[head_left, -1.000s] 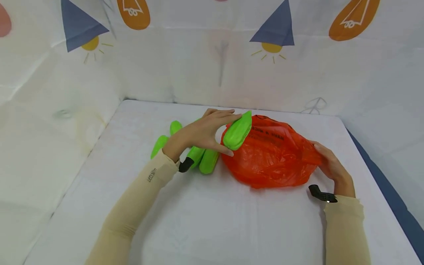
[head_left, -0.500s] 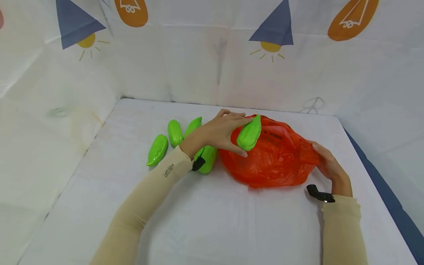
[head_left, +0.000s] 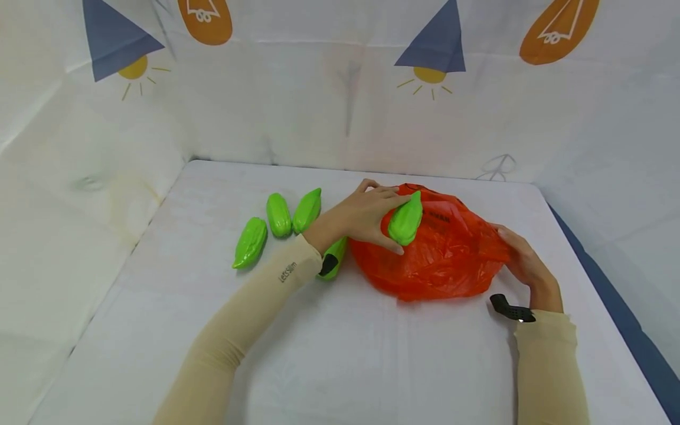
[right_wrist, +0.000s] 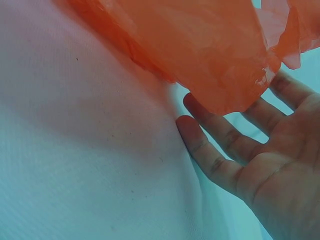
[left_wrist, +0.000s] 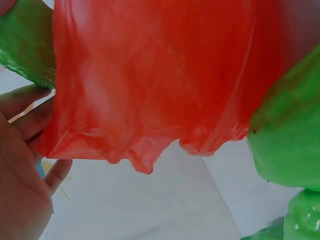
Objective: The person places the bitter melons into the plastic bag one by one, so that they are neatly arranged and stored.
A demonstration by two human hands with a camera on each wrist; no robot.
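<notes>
My left hand (head_left: 366, 216) grips a green ridged gourd-like vegetable (head_left: 405, 221) with a pointed tip, between thumb and fingers. It is over the near-left part of a red plastic bag (head_left: 451, 265) with dark print. In the left wrist view the held vegetable (left_wrist: 27, 42) shows at the upper left, partly behind the bag (left_wrist: 150, 75). At the bag's right end, my right hand (head_left: 531, 265) holds its edge; the right wrist view has the fingers (right_wrist: 215, 165) extended beside and behind the red film (right_wrist: 210, 55), the thumb hidden there.
More of the same green vegetables lie left of the bag: one at the left (head_left: 250, 243), two farther back (head_left: 278, 215) (head_left: 307, 211), and one partly under the left wrist (head_left: 334, 260). A white-covered table (head_left: 372, 360) meets a printed cloth wall (head_left: 308, 106) behind.
My left hand has moved right with the green vegetable, from the bag's left edge to over the bag. The right hand stays at the bag's right end.
</notes>
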